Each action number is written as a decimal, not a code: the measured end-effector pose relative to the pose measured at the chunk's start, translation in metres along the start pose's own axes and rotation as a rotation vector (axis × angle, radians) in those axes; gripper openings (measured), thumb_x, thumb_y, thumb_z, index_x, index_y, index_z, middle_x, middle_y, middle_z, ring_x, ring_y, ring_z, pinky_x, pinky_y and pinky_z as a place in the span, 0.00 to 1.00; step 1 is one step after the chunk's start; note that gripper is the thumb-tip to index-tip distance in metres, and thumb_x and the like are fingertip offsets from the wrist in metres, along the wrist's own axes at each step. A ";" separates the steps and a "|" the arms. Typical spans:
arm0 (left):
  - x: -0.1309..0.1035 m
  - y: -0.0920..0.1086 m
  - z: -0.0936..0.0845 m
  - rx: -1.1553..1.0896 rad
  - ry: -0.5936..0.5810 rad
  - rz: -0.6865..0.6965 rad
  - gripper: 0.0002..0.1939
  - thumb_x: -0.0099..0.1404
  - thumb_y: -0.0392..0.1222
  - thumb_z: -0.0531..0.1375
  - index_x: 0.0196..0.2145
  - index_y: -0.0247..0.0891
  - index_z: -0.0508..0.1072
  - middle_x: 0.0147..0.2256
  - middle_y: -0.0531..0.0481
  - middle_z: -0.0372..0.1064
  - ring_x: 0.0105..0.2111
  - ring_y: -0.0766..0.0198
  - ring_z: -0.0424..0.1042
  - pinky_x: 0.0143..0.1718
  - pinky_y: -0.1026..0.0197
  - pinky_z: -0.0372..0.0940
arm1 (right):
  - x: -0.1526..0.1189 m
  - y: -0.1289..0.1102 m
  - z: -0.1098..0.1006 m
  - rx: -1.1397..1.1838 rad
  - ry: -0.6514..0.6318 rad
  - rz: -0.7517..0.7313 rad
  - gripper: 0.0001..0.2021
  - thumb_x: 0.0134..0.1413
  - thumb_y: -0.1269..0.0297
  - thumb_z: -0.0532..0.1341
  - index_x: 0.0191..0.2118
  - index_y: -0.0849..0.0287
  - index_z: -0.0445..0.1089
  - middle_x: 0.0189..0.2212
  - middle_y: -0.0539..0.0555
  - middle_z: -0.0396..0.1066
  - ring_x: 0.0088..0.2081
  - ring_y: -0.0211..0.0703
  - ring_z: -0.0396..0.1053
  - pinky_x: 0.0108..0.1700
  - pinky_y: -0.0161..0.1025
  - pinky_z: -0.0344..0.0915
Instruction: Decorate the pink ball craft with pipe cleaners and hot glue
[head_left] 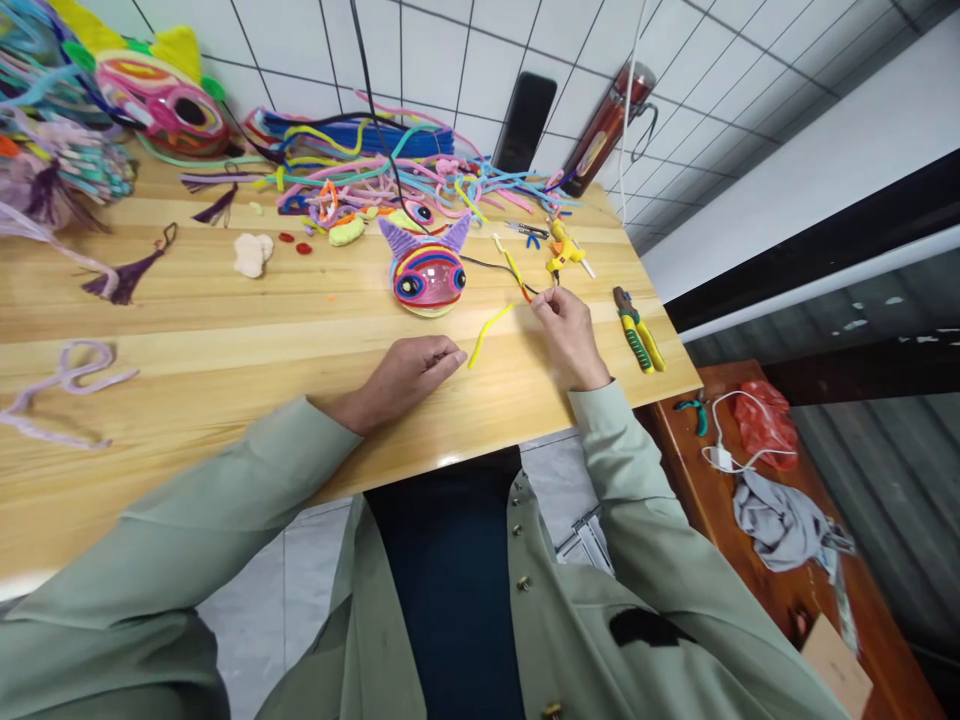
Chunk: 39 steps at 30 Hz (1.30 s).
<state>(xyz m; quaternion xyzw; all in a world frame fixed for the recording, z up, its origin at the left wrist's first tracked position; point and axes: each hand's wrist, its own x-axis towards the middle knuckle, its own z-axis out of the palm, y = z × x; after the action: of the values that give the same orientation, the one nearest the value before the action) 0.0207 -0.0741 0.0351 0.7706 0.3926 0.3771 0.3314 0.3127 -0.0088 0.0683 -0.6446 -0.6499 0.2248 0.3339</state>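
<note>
My left hand (409, 378) rests on the wooden table with its fingers curled and the thumb against the index finger. Whatever may be inside it is hidden. Just off its fingertips lies the lower end of a bent yellow pipe cleaner (489, 334). My right hand (568, 335) pinches thumb and index finger together at a second yellow pipe cleaner (513, 266), with a bit of red-orange by the fingertips. Beyond both hands sits a round pink animal head (429, 275) with purple ears and big eyes, wound in coloured pipe cleaners.
Green-yellow pliers (637, 330), a yellow glue gun (566, 250) and small snips (527, 230) lie to the right. Along the wall are heaped pipe cleaners (352, 165), a phone (526, 120), a flask (611, 130) and a larger fish-like figure (165, 100). A black cable crosses behind.
</note>
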 end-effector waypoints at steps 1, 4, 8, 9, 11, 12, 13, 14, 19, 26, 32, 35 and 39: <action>-0.001 -0.001 0.001 0.026 0.054 0.049 0.15 0.80 0.45 0.59 0.35 0.40 0.78 0.31 0.51 0.77 0.30 0.63 0.72 0.37 0.60 0.67 | -0.005 -0.005 -0.004 0.133 -0.052 0.013 0.06 0.63 0.64 0.64 0.33 0.53 0.72 0.31 0.49 0.72 0.37 0.44 0.69 0.46 0.43 0.65; -0.006 -0.002 0.005 0.143 0.271 0.229 0.06 0.80 0.41 0.63 0.45 0.40 0.80 0.36 0.49 0.79 0.33 0.62 0.74 0.38 0.60 0.69 | -0.026 -0.025 -0.009 0.459 -0.284 0.062 0.07 0.58 0.59 0.68 0.32 0.54 0.74 0.27 0.45 0.67 0.31 0.39 0.62 0.38 0.39 0.59; -0.011 -0.002 0.012 0.320 0.392 0.338 0.17 0.77 0.42 0.69 0.61 0.43 0.78 0.50 0.43 0.80 0.43 0.56 0.80 0.41 0.58 0.73 | -0.055 -0.049 0.001 0.674 -0.516 0.134 0.09 0.54 0.58 0.72 0.30 0.55 0.75 0.26 0.46 0.70 0.29 0.36 0.62 0.36 0.38 0.58; -0.011 -0.002 0.013 0.348 0.395 0.340 0.18 0.77 0.42 0.70 0.62 0.44 0.78 0.51 0.43 0.80 0.45 0.55 0.81 0.41 0.58 0.74 | -0.060 -0.052 0.006 0.713 -0.550 0.155 0.09 0.54 0.58 0.73 0.31 0.55 0.75 0.26 0.46 0.70 0.28 0.36 0.62 0.35 0.38 0.59; -0.011 -0.004 0.014 0.370 0.401 0.356 0.15 0.78 0.41 0.69 0.59 0.44 0.79 0.50 0.44 0.80 0.46 0.55 0.81 0.41 0.58 0.73 | -0.067 -0.055 0.015 0.776 -0.593 0.193 0.10 0.53 0.57 0.74 0.31 0.55 0.76 0.26 0.46 0.71 0.28 0.36 0.62 0.34 0.37 0.59; -0.010 -0.005 0.015 0.365 0.405 0.372 0.11 0.78 0.40 0.68 0.57 0.43 0.79 0.48 0.45 0.80 0.46 0.55 0.81 0.41 0.59 0.73 | -0.069 -0.056 0.019 0.801 -0.599 0.209 0.11 0.53 0.57 0.75 0.32 0.55 0.76 0.26 0.46 0.71 0.28 0.36 0.63 0.34 0.37 0.59; -0.009 -0.006 0.015 0.354 0.409 0.389 0.08 0.79 0.39 0.67 0.54 0.43 0.80 0.46 0.46 0.80 0.45 0.56 0.82 0.41 0.59 0.72 | -0.071 -0.056 0.022 0.820 -0.597 0.221 0.11 0.53 0.56 0.75 0.32 0.55 0.76 0.26 0.46 0.72 0.28 0.35 0.63 0.34 0.37 0.60; -0.009 -0.008 0.015 0.341 0.410 0.398 0.06 0.80 0.39 0.67 0.52 0.42 0.80 0.44 0.47 0.80 0.44 0.57 0.81 0.41 0.60 0.72 | -0.072 -0.055 0.025 0.834 -0.589 0.229 0.12 0.53 0.56 0.76 0.32 0.55 0.75 0.26 0.46 0.72 0.27 0.35 0.63 0.33 0.37 0.60; -0.007 -0.012 0.015 0.311 0.400 0.325 0.05 0.81 0.42 0.66 0.47 0.42 0.83 0.45 0.46 0.81 0.42 0.59 0.80 0.39 0.59 0.70 | -0.074 -0.051 0.032 0.854 -0.532 0.177 0.14 0.53 0.54 0.79 0.36 0.56 0.79 0.29 0.46 0.75 0.29 0.35 0.68 0.34 0.36 0.64; -0.004 0.000 0.011 0.132 0.283 0.143 0.10 0.76 0.43 0.66 0.37 0.40 0.85 0.32 0.49 0.79 0.32 0.62 0.74 0.38 0.59 0.66 | -0.073 -0.039 0.035 0.722 -0.467 0.049 0.20 0.58 0.46 0.80 0.43 0.56 0.81 0.29 0.46 0.76 0.29 0.36 0.68 0.34 0.37 0.67; -0.001 0.018 0.005 -0.215 0.170 -0.222 0.16 0.69 0.51 0.66 0.28 0.38 0.79 0.25 0.54 0.72 0.26 0.67 0.63 0.31 0.60 0.57 | -0.081 -0.034 0.041 0.424 -0.255 -0.234 0.15 0.71 0.46 0.73 0.45 0.53 0.83 0.39 0.52 0.83 0.38 0.43 0.75 0.45 0.44 0.72; 0.002 0.021 0.001 -0.355 0.113 -0.282 0.17 0.67 0.53 0.67 0.26 0.38 0.78 0.24 0.54 0.69 0.26 0.67 0.61 0.30 0.61 0.56 | -0.080 -0.032 0.045 0.470 -0.254 -0.198 0.18 0.70 0.43 0.73 0.46 0.53 0.83 0.40 0.52 0.83 0.38 0.43 0.76 0.46 0.44 0.73; 0.004 0.018 -0.002 -0.485 0.027 -0.331 0.19 0.70 0.54 0.66 0.28 0.38 0.79 0.21 0.55 0.64 0.24 0.67 0.59 0.28 0.60 0.54 | -0.071 -0.028 0.049 0.737 -0.377 0.020 0.27 0.56 0.36 0.81 0.46 0.53 0.80 0.32 0.47 0.80 0.30 0.37 0.71 0.35 0.38 0.70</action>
<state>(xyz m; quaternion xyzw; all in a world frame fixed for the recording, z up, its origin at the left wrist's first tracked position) 0.0272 -0.0787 0.0525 0.5894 0.4157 0.4110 0.5575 0.2536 -0.0739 0.0452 -0.4356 -0.5693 0.5598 0.4156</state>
